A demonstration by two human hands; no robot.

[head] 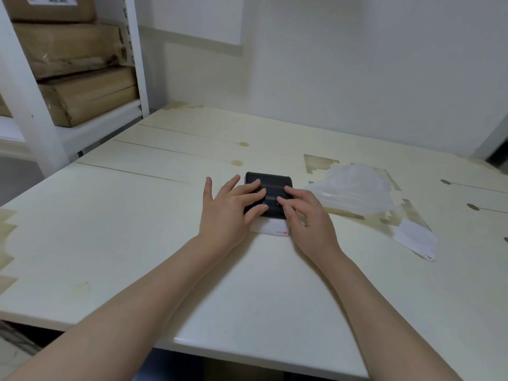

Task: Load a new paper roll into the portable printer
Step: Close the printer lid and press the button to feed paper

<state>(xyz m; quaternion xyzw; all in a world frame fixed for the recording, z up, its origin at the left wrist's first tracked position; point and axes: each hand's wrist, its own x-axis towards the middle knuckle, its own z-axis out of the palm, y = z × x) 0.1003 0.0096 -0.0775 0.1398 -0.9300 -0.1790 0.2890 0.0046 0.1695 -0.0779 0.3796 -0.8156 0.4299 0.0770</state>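
A small black portable printer (270, 185) lies flat on the pale table (137, 229), near its middle. White label paper (270, 229) with a red mark sticks out from the printer's near edge. My left hand (229, 210) rests on the printer's left half, fingers spread and lying across its lid. My right hand (308, 215) presses on the right half, fingertips on the lid. Both hands lie flat on the printer rather than gripping around it. The paper roll itself is hidden.
A crumpled clear plastic bag (354, 188) lies just right of the printer. A loose strip of white labels (417, 240) sits further right. A white shelf (35, 111) with brown cardboard boxes (82, 94) stands at the left. The wall runs behind the table.
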